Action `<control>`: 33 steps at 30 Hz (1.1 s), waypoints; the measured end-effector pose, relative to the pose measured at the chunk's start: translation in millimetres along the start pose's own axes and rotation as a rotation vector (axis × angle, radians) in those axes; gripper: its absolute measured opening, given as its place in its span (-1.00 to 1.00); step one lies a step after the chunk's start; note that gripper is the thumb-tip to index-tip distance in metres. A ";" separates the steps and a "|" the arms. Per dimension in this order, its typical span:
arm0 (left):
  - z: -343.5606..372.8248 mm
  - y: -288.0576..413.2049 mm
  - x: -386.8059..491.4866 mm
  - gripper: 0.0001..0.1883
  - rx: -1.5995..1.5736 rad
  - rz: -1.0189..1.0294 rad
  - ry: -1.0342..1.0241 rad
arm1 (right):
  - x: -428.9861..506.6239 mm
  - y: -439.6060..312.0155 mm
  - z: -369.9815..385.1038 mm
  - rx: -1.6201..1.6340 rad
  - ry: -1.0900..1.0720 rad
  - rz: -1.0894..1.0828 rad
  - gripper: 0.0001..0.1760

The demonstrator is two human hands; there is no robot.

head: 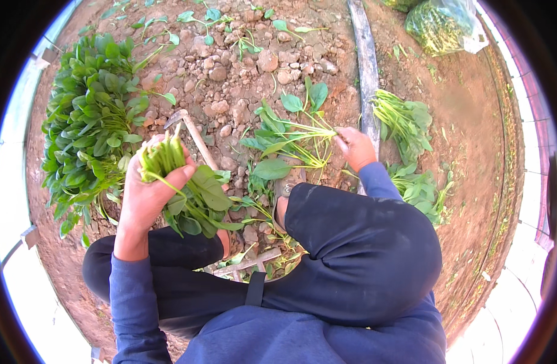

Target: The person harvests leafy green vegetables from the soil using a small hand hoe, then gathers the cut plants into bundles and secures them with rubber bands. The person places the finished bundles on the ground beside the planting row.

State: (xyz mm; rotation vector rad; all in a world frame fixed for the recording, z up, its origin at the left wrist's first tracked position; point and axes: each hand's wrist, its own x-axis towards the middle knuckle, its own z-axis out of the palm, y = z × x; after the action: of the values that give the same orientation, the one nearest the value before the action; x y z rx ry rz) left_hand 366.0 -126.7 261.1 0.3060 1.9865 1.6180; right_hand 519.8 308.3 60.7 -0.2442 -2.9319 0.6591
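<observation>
My left hand is closed round a bunch of leafy greens, like spinach, its pale cut stems upward and its leaves hanging down to the right. My right hand pinches the stem end of a spinach plant, whose leaves spread to the left over more loose plants by my foot. Between my hands a small hand hoe with a wooden handle lies on the soil, its blade towards the top. The lower part of its handle is hidden behind leaves.
Uncut spinach grows densely at the left. A weathered plank runs down right of centre. Beyond it lie a tied-looking bunch and more greens. A plastic bag of plants stands top right. Clods and scattered leaves cover the soil ahead.
</observation>
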 end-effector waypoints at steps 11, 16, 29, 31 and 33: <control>20.0 43.3 -1.2 -0.60 -0.128 0.337 -0.177 | 98.4 -212.4 -222.7 0.364 -0.446 -0.149 -0.78; 19.3 48.3 -14.2 -0.38 -0.252 0.383 -0.287 | 91.7 -284.0 -250.7 0.569 -0.522 -0.148 -0.76; 24.8 22.9 -13.7 -0.61 -0.299 0.401 -0.294 | 71.3 -327.6 -217.7 0.205 -0.136 -0.591 -0.79; 24.2 26.5 -15.4 -0.60 -0.246 0.417 -0.282 | 71.8 -324.0 -213.6 0.178 -0.086 -0.616 -0.80; 23.3 28.2 -16.4 -0.60 -0.279 0.410 -0.284 | 75.1 -316.8 -206.6 0.426 -0.145 -0.443 -0.79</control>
State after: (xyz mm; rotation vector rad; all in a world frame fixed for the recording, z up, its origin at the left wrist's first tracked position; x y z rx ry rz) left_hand 387.6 -108.6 289.6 0.8251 1.5283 1.9466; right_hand 438.0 125.0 390.0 0.4967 -2.7282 1.2228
